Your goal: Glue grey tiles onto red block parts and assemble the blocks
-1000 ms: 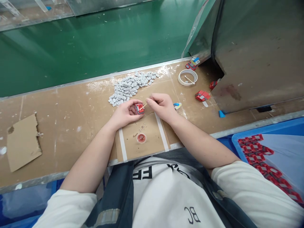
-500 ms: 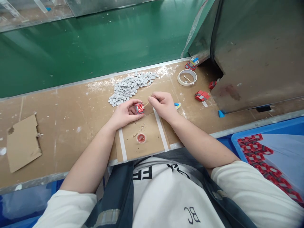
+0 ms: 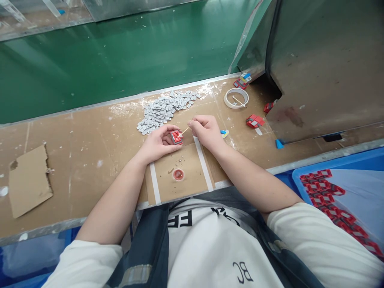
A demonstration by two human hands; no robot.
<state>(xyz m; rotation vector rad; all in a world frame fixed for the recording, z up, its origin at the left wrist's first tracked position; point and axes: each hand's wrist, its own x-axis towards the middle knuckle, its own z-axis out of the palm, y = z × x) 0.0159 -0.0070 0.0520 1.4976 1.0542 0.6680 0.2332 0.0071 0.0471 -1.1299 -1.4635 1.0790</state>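
A brown-covered bench (image 3: 99,148) runs across the view, with a large dull metal panel (image 3: 327,76) standing over its right end. Below that end sits a blue tray (image 3: 354,158) with rows of red parts (image 3: 324,188) along its left side. On the bench in front of the person is a cardboard mat (image 3: 192,188) with a white strip down each side; a torn cardboard piece (image 3: 30,180) lies well apart to the left. A pile of small grey tiles (image 3: 163,110) spreads just beyond the hands.

The left hand (image 3: 159,144) is gripping: its fingers are curved and parted only by the breadth of the red piece (image 3: 176,138) between them, thumb along the near edge, forefinger around the far edge. The right hand (image 3: 207,132) is closed in a pinch, thumb against forefinger on the end of a thin stick, the other fingers curled toward the palm.

A roll of tape (image 3: 226,99) lies beyond the right hand, and a red block (image 3: 255,121) rests near it. The held red piece is above the far edge of the mat, its recessed face turned up. A small round dish (image 3: 178,175) of reddish stuff sits on the mat. The pale stick (image 3: 185,130) slants down from the right fingers, its tip at the red piece's recess; whether it touches is too small to tell.
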